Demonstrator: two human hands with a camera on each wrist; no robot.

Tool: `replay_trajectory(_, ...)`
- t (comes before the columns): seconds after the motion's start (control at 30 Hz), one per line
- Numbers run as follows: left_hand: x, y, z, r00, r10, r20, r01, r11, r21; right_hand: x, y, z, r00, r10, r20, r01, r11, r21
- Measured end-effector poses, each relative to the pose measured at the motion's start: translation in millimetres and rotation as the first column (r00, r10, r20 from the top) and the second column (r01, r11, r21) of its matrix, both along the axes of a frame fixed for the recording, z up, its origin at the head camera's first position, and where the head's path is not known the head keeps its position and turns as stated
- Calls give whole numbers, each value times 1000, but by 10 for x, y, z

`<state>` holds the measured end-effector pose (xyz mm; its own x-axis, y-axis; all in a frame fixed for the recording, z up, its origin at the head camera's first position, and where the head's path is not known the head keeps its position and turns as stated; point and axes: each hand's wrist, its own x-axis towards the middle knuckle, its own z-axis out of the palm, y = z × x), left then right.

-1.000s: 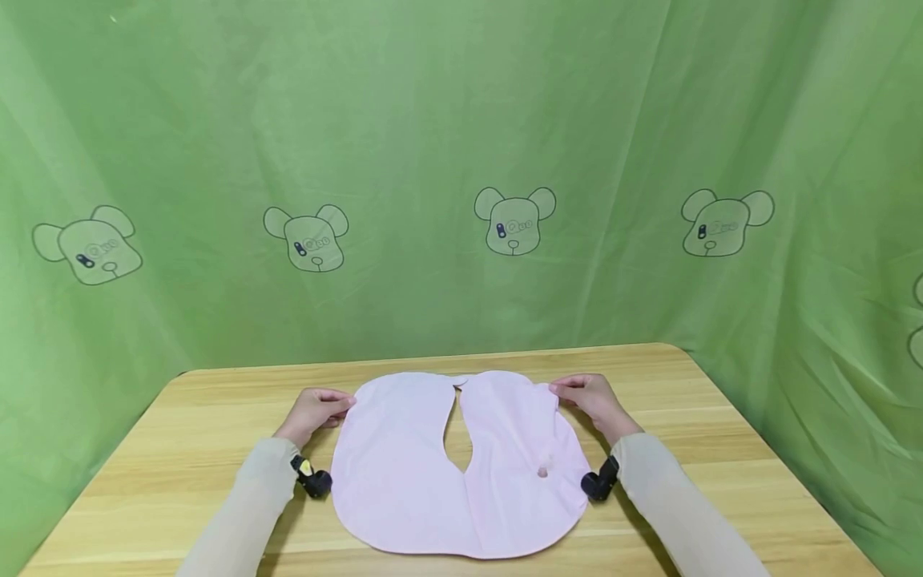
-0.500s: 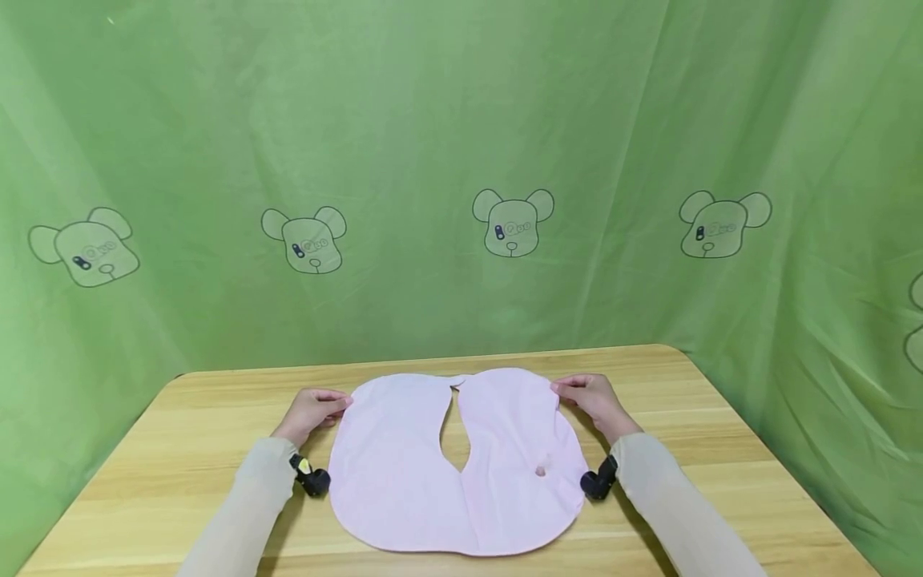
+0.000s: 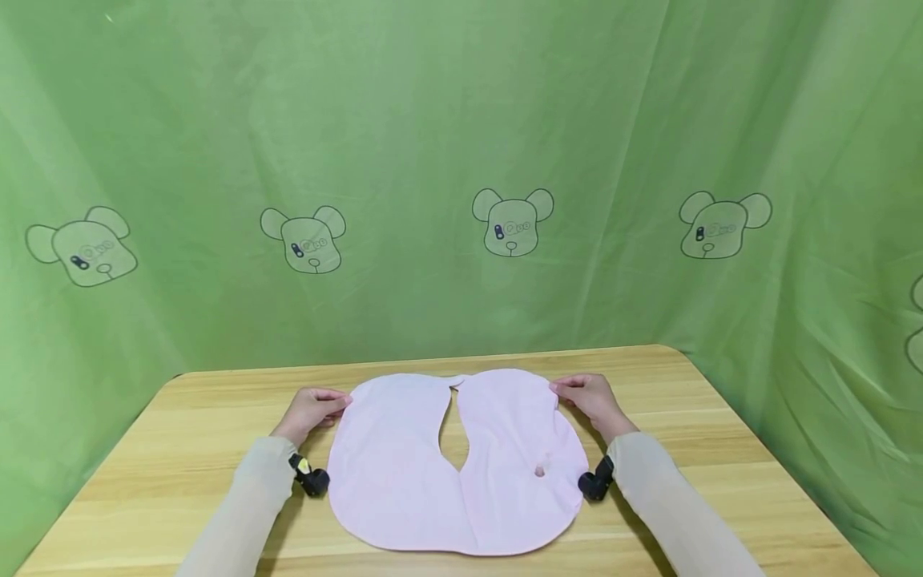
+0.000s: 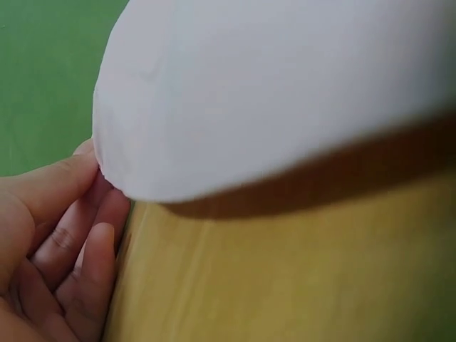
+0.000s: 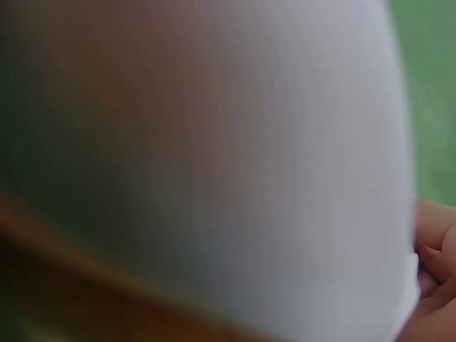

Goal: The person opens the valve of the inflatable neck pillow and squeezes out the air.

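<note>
A pale pink cloth bib (image 3: 397, 465) with rounded ends lies spread in front of me in the head view, a narrow neck opening running down its middle. Its two upper ends meet at a small tab near the far side. My left hand (image 3: 310, 413) pinches the bib's upper left edge between thumb and fingers; the left wrist view shows that edge lifted off the wood. At the upper right edge, my right hand (image 3: 591, 401) pinches the cloth. A small brownish-pink mark (image 3: 540, 471) shows on the bib's right half. Cloth hides most of the right hand in the right wrist view.
The bib is over a light wooden table (image 3: 180, 465) with rounded far corners. A green curtain (image 3: 411, 296) printed with bear heads hangs behind it and along both sides. A small black camera sits on each wrist, close to the bib's edges.
Both hands keep their pinch on the bib. The bib has shifted very slightly left, and its upper right part looks a little smoother than a second ago.
</note>
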<state>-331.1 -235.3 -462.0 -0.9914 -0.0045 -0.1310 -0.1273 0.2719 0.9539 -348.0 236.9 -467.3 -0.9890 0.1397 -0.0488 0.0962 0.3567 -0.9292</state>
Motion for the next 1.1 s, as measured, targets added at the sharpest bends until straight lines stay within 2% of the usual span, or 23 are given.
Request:
replay_trajectory(0.07,-41,-22,-77,1000,4,-2,-4,1000,-6,10,2,-4,1000,1,0,-1,1000,7)
replay_trajectory(0.37,95,-96,-28,997,-69,-16,69,997,-45,107,79,28,998,65,-15,-64,995,75)
replay_trajectory(0.7,357,-212,63,999,-36,-2,35,990,-137,416,180,195,993,117,14,-117,977,178)
replay_trajectory(1.1,724,-239,132,999,-4,38,9,990,-141,793,267,296,993,119,29,-122,979,163)
